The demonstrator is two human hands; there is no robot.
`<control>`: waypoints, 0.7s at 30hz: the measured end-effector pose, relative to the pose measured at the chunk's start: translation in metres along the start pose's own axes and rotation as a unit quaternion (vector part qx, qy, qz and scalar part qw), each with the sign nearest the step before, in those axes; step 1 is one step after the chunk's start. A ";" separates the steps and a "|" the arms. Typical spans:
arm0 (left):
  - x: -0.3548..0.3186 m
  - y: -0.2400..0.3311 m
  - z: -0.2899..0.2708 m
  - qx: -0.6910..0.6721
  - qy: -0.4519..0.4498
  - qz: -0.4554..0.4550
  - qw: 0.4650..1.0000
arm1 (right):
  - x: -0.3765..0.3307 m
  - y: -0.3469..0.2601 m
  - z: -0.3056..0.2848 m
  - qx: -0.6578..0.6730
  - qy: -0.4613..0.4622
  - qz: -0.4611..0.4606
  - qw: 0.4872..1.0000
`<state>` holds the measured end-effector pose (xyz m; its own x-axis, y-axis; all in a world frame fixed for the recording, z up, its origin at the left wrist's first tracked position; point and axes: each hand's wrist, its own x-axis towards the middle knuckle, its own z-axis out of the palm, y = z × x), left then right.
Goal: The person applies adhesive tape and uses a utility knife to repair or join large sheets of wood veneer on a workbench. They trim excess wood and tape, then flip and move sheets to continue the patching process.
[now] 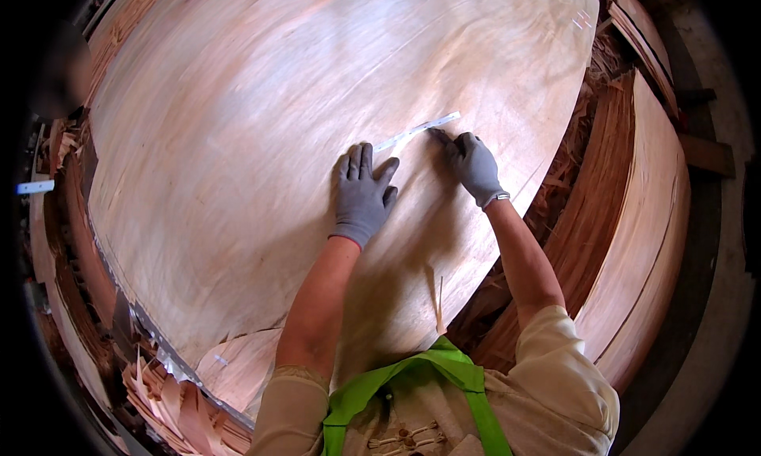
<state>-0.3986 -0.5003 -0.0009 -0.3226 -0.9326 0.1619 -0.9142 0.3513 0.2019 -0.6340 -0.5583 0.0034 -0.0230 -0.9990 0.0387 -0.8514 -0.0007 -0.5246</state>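
My gloved left hand [363,193] lies flat, fingers spread, on a wide veneer sheet [238,139]; my right hand [473,165] presses fingertips onto a pale tape strip [418,130], grip unclosed.

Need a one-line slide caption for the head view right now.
Two grey-gloved hands, left hand flat and right hand fingertips on a narrow white tape strip, press it onto a large pale wood veneer sheet.
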 end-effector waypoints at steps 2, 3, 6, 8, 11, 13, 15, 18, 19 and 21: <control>0.001 0.000 0.000 0.005 -0.006 0.004 1.000 | 0.000 0.003 0.003 0.016 0.013 0.019 1.000; 0.002 0.001 0.000 0.007 -0.008 0.007 1.000 | 0.000 0.005 0.004 0.025 0.021 0.028 0.999; 0.004 0.001 -0.002 0.017 0.009 0.015 1.000 | 0.000 0.008 0.010 0.020 0.044 0.031 0.998; 0.008 0.008 -0.007 -0.027 0.032 -0.024 0.999 | -0.004 0.007 0.012 0.008 0.039 0.042 0.998; 0.043 0.023 -0.012 -0.066 0.080 -0.050 0.993 | -0.003 0.001 0.011 0.005 0.042 0.038 0.998; 0.079 0.038 -0.010 -0.064 0.051 -0.053 0.995 | -0.002 0.004 0.011 -0.009 0.032 0.052 0.998; 0.106 0.048 -0.002 -0.039 0.068 -0.058 0.995 | -0.003 0.007 0.013 -0.001 0.031 0.056 0.998; 0.132 0.047 0.014 0.004 0.073 -0.050 0.996 | -0.004 0.003 0.011 0.000 0.030 0.055 0.998; 0.136 0.044 0.019 0.019 0.072 -0.045 0.996 | -0.004 0.001 0.012 0.000 0.032 0.051 0.998; 0.139 0.046 0.020 -0.047 0.163 -0.066 0.983 | -0.006 0.007 0.009 -0.005 0.038 0.056 0.998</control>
<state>-0.4903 -0.6158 0.0118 -0.0935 -0.8992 0.4274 -0.9112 0.2502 0.3272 -0.6347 -0.5530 -0.0084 -0.1578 -0.9865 0.0446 -0.8462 0.1118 -0.5211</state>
